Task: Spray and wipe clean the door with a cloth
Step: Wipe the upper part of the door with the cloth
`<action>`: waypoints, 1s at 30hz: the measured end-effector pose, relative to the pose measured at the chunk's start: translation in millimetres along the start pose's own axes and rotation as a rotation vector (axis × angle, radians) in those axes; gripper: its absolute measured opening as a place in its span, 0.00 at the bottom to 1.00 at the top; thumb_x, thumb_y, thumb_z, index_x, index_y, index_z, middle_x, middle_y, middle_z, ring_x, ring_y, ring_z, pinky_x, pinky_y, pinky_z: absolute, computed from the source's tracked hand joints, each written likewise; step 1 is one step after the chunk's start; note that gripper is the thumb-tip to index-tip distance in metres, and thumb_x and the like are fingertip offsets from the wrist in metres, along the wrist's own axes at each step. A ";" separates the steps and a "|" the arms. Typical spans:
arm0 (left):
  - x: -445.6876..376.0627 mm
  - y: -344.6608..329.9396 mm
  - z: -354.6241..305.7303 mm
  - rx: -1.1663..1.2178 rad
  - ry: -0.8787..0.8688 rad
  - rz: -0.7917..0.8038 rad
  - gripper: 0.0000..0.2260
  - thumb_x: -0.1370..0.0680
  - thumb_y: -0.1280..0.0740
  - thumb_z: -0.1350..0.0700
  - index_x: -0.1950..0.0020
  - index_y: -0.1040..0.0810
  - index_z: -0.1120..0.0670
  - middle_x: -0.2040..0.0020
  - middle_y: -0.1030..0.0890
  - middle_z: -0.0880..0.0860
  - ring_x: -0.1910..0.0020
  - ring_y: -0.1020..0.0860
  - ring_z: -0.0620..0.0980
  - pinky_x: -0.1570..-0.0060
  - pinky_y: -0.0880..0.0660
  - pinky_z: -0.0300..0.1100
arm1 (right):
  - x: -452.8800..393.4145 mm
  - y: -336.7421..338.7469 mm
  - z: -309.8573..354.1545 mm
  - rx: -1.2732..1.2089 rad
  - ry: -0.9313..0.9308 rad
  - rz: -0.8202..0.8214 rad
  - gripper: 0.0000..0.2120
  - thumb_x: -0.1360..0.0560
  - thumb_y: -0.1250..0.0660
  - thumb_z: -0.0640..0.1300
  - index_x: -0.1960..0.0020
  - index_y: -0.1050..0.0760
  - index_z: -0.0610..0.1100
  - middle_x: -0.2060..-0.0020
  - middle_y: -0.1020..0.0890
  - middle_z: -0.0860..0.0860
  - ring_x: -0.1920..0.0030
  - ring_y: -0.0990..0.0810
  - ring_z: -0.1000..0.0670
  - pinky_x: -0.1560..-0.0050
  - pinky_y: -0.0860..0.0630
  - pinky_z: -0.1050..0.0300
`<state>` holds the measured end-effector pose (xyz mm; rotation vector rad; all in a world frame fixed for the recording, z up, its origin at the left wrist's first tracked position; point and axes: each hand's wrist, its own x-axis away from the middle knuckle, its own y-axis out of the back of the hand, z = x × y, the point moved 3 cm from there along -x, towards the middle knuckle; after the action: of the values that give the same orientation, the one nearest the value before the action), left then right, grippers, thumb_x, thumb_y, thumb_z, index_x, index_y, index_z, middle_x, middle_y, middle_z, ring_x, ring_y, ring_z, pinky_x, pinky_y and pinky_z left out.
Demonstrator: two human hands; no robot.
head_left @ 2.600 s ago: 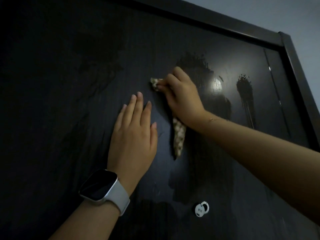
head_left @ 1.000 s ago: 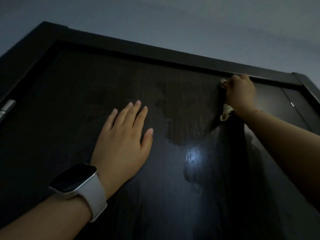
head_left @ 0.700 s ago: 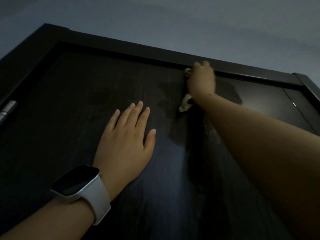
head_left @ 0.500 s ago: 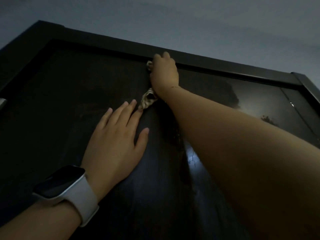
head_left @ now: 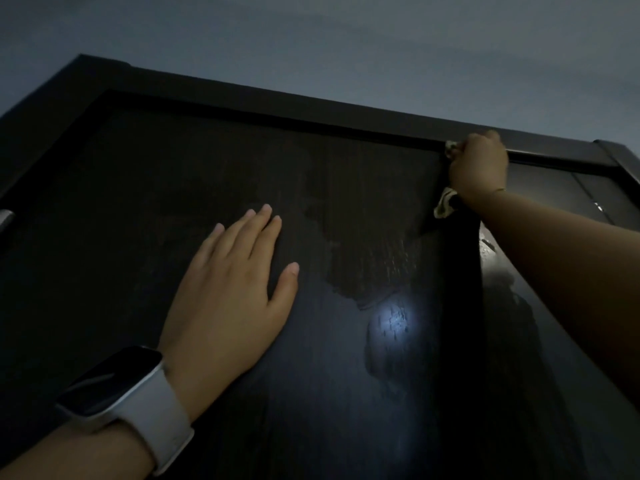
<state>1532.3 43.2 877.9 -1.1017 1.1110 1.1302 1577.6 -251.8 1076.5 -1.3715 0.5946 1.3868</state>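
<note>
The dark wooden door (head_left: 145,209) fills most of the view, seen from below, with wet patches and a bright light glare (head_left: 393,322) low in the middle. My right hand (head_left: 479,168) is closed on a patterned cloth (head_left: 445,206) and presses it against the door's top right, just under the frame. One end of the cloth hangs below the fist, another pokes out above the fingers. My left hand (head_left: 235,285) lies flat on the door's middle, fingers spread, with a white-strapped smartwatch (head_left: 128,393) on the wrist.
The dark door frame (head_left: 311,109) runs along the top and down the right side. A metal hinge (head_left: 5,218) shows at the left edge. Grey wall or ceiling lies above the frame.
My right hand with the cloth swept left along the top edge of the door, then back right to the top right corner. My left hand stayed flat on the door.
</note>
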 end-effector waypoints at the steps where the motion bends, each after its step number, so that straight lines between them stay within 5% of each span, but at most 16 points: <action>1: 0.3 0.1 0.7 0.012 0.003 -0.010 0.31 0.23 0.59 0.38 0.21 0.52 0.48 0.20 0.53 0.45 0.23 0.55 0.41 0.29 0.62 0.39 | 2.0 -0.9 7.4 -0.005 -0.003 0.010 0.12 0.22 0.40 0.34 0.40 0.27 0.30 0.37 0.31 0.34 0.38 0.30 0.33 0.37 0.31 0.45; 11: 1.8 2.4 6.1 0.122 -0.017 -0.028 0.27 0.18 0.49 0.43 0.21 0.46 0.51 0.21 0.48 0.48 0.22 0.52 0.43 0.29 0.61 0.38 | 58.0 -14.0 136.8 -0.334 0.450 0.156 0.11 0.20 0.39 0.39 0.40 0.23 0.40 0.41 0.28 0.45 0.43 0.27 0.49 0.37 0.29 0.57; 17: 3.8 7.2 6.6 0.164 -0.012 -0.041 0.25 0.19 0.44 0.48 0.22 0.42 0.54 0.20 0.54 0.49 0.22 0.54 0.46 0.28 0.55 0.41 | 133.2 6.5 136.1 -0.388 0.770 0.211 0.08 0.21 0.37 0.38 0.46 0.21 0.40 0.48 0.26 0.46 0.49 0.27 0.52 0.46 0.29 0.60; 21: 14.5 16.3 17.3 0.109 -0.052 -0.024 0.24 0.20 0.45 0.51 0.24 0.38 0.57 0.20 0.48 0.53 0.22 0.49 0.49 0.26 0.54 0.45 | 192.4 24.0 119.3 -0.409 0.934 0.249 0.10 0.22 0.40 0.41 0.50 0.22 0.38 0.51 0.25 0.45 0.52 0.27 0.50 0.50 0.29 0.60; 25: 26.6 17.5 35.1 0.061 -0.019 -0.011 0.24 0.18 0.49 0.49 0.23 0.39 0.56 0.22 0.42 0.54 0.23 0.44 0.50 0.26 0.53 0.44 | 177.8 19.7 128.9 -0.355 0.963 0.260 0.13 0.22 0.42 0.43 0.49 0.21 0.38 0.51 0.24 0.43 0.51 0.25 0.46 0.50 0.27 0.55; 30: 28.8 13.0 37.6 0.007 -0.036 -0.007 0.26 0.20 0.51 0.47 0.25 0.36 0.57 0.24 0.36 0.56 0.25 0.38 0.52 0.27 0.48 0.47 | 100.9 -7.1 158.6 -0.258 0.736 0.182 0.10 0.21 0.38 0.42 0.43 0.23 0.40 0.44 0.27 0.43 0.45 0.27 0.47 0.41 0.27 0.52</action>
<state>1525.2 84.7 852.6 -1.0750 1.0813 1.1364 1540.6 -76.2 1020.3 -2.0992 1.0626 1.0939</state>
